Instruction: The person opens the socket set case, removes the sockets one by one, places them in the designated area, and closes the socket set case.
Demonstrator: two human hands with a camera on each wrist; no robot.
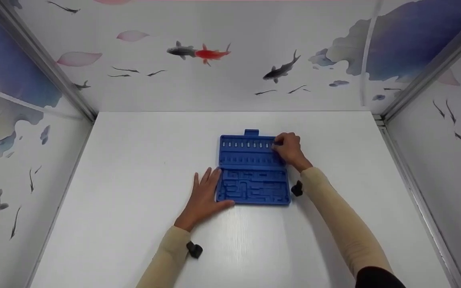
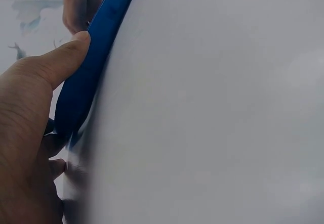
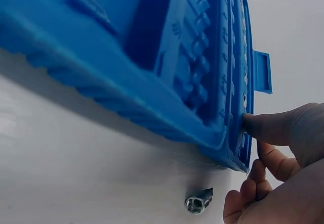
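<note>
Nearest the head camera, at five o'clock, is your black sleeve (image 1: 376, 278), with a beige sleeve (image 1: 342, 220) running from it to your right wrist. Your left hand (image 1: 204, 196) is spread at about eight o'clock on the blue case (image 1: 250, 168), its fingers along the left side and its thumb touching the near edge. Your right hand (image 1: 290, 148) is at the case's one o'clock corner, thumb and forefinger pinching the rim with the thumb inside; you cannot tell whether a socket is caught there too.

The case lies unfolded on the tabletop (image 1: 126, 180), just off the middle of the head view toward four o'clock. Its twelve o'clock half carries a row of silvery sockets (image 1: 248, 145) that runs to your right thumb; its six o'clock half is moulded with recesses of several shapes. A latch tab (image 1: 251, 132) juts out at twelve o'clock. In the right wrist view, a loose socket (image 3: 199, 202) lies on the tabletop at six o'clock, near the case, its hollow end toward you.

Farther out, the back wall (image 1: 222, 88) stands at twelve o'clock, printed with a red fish (image 1: 212, 54) and grey ones.
</note>
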